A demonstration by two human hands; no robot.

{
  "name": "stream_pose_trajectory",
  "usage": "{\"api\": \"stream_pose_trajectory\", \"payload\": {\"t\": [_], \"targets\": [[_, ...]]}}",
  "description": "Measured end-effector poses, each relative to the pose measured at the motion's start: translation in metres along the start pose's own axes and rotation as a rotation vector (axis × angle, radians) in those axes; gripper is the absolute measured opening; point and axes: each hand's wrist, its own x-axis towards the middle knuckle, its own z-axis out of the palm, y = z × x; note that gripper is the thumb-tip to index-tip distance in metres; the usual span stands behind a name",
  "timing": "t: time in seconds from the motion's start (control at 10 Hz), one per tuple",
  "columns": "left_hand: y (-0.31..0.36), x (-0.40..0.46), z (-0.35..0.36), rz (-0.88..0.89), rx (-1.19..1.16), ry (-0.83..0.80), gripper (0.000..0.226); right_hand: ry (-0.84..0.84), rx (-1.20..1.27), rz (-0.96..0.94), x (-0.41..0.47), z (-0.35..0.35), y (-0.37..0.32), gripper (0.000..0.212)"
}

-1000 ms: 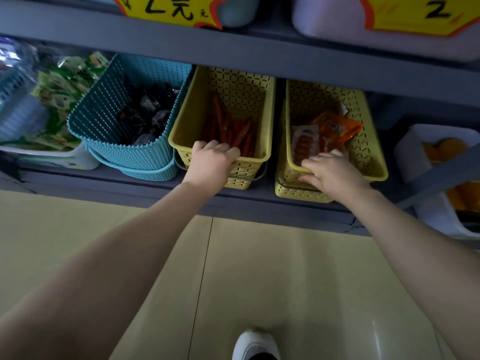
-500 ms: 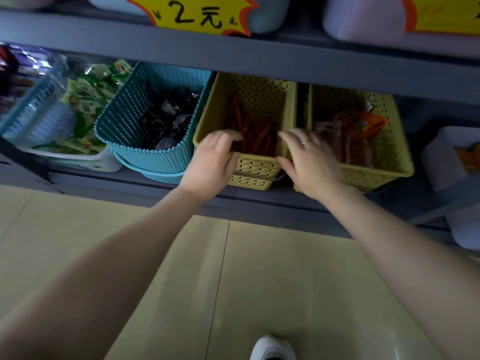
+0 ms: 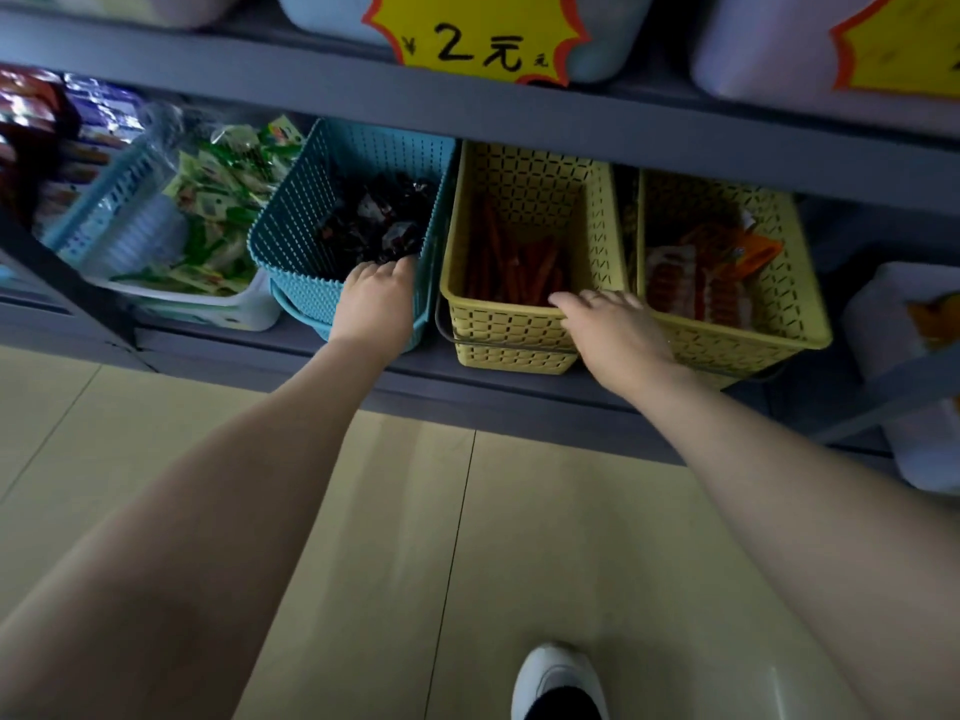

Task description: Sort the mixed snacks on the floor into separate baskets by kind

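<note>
On the low shelf stand a teal basket [image 3: 311, 236] of dark wrapped snacks [image 3: 379, 226], a middle yellow basket [image 3: 509, 330] of red sticks [image 3: 519, 267], and a right yellow basket [image 3: 779, 283] of orange packets [image 3: 711, 272]. My left hand [image 3: 376, 304] grips the teal basket's front rim, its fingertips curled over the edge and hidden inside. My right hand [image 3: 618, 330] rests on the front right corner of the middle yellow basket, fingers stretched leftward along the rim.
Left of the teal basket, a white tub [image 3: 249, 309] holds green packets [image 3: 208, 215], with a light blue basket [image 3: 104, 200] beside it. A white bin [image 3: 883, 304] sits at far right. An upper shelf carries a yellow price tag [image 3: 478, 39]. My shoe [image 3: 558, 683] stands on the tiled floor.
My left hand moved from the middle yellow basket's rim to the teal basket's rim. My right hand moved from the right yellow basket to the middle one. The view shifted left.
</note>
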Motion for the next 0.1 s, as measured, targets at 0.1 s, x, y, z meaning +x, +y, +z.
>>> {"api": "stream_pose_trajectory", "payload": {"t": [0.1], "targets": [[0.0006, -0.0233, -0.0231, 0.118, -0.056, 0.132, 0.049, 0.114, 0.108, 0.062, -0.0248, -0.0216, -0.0229, 0.046]]}}
